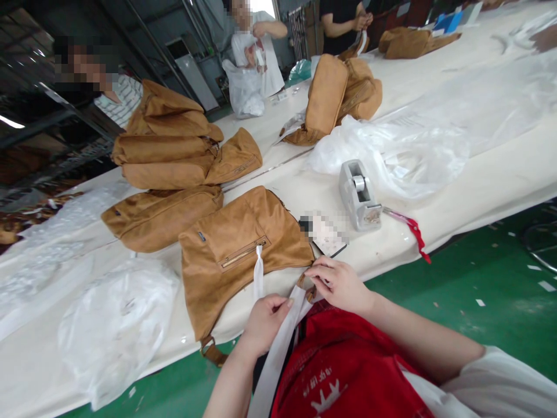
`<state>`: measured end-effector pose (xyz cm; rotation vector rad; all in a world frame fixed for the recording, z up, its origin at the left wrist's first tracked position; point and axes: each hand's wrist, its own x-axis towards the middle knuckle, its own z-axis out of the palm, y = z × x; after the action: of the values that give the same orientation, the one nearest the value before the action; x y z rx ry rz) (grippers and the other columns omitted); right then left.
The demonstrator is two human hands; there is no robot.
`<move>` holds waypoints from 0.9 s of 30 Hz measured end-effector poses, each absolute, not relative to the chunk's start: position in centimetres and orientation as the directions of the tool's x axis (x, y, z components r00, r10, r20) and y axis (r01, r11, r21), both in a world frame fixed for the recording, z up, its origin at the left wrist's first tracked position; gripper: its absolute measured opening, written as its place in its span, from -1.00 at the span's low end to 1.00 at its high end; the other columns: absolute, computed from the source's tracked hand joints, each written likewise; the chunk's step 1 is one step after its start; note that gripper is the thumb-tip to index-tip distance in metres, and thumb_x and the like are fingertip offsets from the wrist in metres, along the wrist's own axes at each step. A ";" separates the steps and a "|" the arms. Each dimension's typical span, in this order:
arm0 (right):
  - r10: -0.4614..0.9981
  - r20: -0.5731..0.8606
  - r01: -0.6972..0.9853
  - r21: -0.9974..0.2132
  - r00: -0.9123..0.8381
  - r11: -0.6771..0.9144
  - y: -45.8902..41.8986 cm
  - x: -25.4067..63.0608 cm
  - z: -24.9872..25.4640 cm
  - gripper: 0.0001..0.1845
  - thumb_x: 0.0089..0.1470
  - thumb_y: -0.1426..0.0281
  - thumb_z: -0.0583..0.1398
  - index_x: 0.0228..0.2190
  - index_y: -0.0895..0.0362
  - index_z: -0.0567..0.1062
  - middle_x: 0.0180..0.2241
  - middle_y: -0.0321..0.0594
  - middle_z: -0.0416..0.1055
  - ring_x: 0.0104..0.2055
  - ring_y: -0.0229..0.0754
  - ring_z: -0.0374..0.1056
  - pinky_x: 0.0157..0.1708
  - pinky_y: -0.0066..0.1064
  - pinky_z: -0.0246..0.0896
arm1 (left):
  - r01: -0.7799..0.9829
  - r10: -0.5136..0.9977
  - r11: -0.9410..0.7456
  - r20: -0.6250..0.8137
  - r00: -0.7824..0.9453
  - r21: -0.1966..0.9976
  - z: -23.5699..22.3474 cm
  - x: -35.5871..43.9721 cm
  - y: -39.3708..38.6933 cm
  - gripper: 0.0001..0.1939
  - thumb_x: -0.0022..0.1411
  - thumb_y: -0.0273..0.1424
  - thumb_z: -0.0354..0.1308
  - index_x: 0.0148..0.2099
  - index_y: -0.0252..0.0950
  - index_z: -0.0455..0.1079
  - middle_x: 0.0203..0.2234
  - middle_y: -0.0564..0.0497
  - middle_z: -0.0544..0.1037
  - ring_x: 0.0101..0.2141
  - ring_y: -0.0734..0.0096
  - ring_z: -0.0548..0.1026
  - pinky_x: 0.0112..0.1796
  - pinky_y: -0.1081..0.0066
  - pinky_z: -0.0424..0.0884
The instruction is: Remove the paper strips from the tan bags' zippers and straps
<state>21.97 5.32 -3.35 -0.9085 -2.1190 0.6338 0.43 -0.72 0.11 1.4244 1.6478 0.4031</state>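
A tan suede bag (237, 249) lies on the white table (500, 174) in front of me, zip pocket up, a white strip tied to its zip pull. My left hand (265, 322) is closed around a long white wrapping strip (278, 354) that runs down toward my lap. My right hand (339, 284) pinches the strip's top end against the bag's strap ring at the bag's near right corner. Both hands hover at the table's front edge.
A grey tape dispenser (360, 194) stands right of the bag, a red ribbon (413, 232) beside it. More tan bags (169, 151) are stacked behind. Clear plastic bags (113, 325) lie left and right. Other people work at the far side.
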 end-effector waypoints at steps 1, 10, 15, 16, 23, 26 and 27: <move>0.784 0.434 0.418 -0.674 -0.443 0.609 5.4 22.2 -3.3 -0.74 0.13 0.48 0.10 -0.16 0.08 0.50 -0.21 -0.14 0.41 -0.23 -0.19 0.39 -0.19 -0.35 0.33 | 0.623 0.912 0.280 -0.405 0.064 0.730 0.0 0.6 -0.4 -0.57 0.14 -0.06 0.05 -0.49 -0.32 0.44 -0.61 0.07 0.37 -0.48 0.40 0.30 -0.42 0.45 0.22; 0.803 0.406 0.451 -0.674 -0.436 0.586 5.6 23.1 -4.1 -0.70 0.09 0.51 0.11 -0.14 0.08 0.50 -0.02 -0.07 0.29 -0.04 -0.11 0.33 0.00 -0.22 0.29 | 0.647 0.908 0.228 -0.399 0.127 0.727 0.5 1.4 1.9 -0.59 0.14 -0.08 0.05 -0.54 -0.29 0.40 -0.64 0.09 0.31 -0.54 0.45 0.23 -0.49 0.47 0.13; 0.792 0.451 0.468 -0.641 -0.411 0.608 5.5 23.3 -3.6 -0.55 0.03 0.47 0.18 0.00 0.09 0.41 0.07 0.00 0.24 0.11 0.02 0.20 0.09 -0.05 0.19 | 0.717 0.839 0.150 -0.472 0.272 0.680 1.3 -0.3 1.7 -0.55 0.16 -0.06 0.04 -0.58 -0.29 0.35 -0.65 0.11 0.24 -0.55 0.47 0.19 -0.52 0.49 0.10; 0.772 0.464 0.473 -0.612 -0.435 0.634 5.5 23.3 -3.3 -0.52 0.00 0.49 0.19 0.01 0.09 0.41 0.14 0.01 0.17 0.18 0.07 0.10 0.13 0.00 0.12 | 0.729 0.830 0.141 -0.481 0.281 0.670 1.4 -0.6 1.6 -0.55 0.17 -0.06 0.03 -0.57 -0.29 0.35 -0.64 0.10 0.24 -0.54 0.47 0.19 -0.52 0.50 0.10; 0.737 0.457 0.493 -0.550 -0.498 0.674 6.2 22.1 -2.3 -0.65 -0.08 0.57 0.20 -0.22 0.07 0.58 0.30 -0.16 -0.07 0.30 0.15 -0.16 0.22 0.04 -0.08 | 0.710 0.829 0.220 -0.512 0.225 0.669 1.2 -0.8 0.8 -0.54 0.16 -0.01 0.02 -0.52 -0.29 0.35 -0.59 0.09 0.30 -0.50 0.44 0.24 -0.49 0.49 0.16; 0.727 0.453 0.484 -0.546 -0.516 0.684 6.6 21.9 -2.4 -0.71 -0.09 0.56 0.21 -0.31 0.05 0.61 0.28 -0.20 -0.02 0.30 0.13 -0.13 0.21 0.03 -0.07 | 0.698 0.836 0.248 -0.512 0.197 0.672 1.4 -0.7 0.9 -0.55 0.16 -0.03 0.03 -0.53 -0.30 0.35 -0.61 0.10 0.29 -0.51 0.44 0.24 -0.47 0.48 0.17; 0.719 0.450 0.478 -0.542 -0.530 0.691 6.7 21.9 -2.4 -0.71 -0.08 0.56 0.21 -0.32 0.04 0.61 0.28 -0.21 -0.01 0.30 0.12 -0.13 0.21 0.03 -0.07 | 0.693 0.838 0.253 -0.510 0.191 0.675 1.4 -0.7 1.0 -0.56 0.16 -0.04 0.03 -0.52 -0.30 0.36 -0.61 0.10 0.30 -0.51 0.45 0.24 -0.47 0.47 0.17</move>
<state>21.89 6.72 -2.36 -0.9116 -2.2320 0.4682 -0.66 0.96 1.44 1.4813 1.5422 0.1860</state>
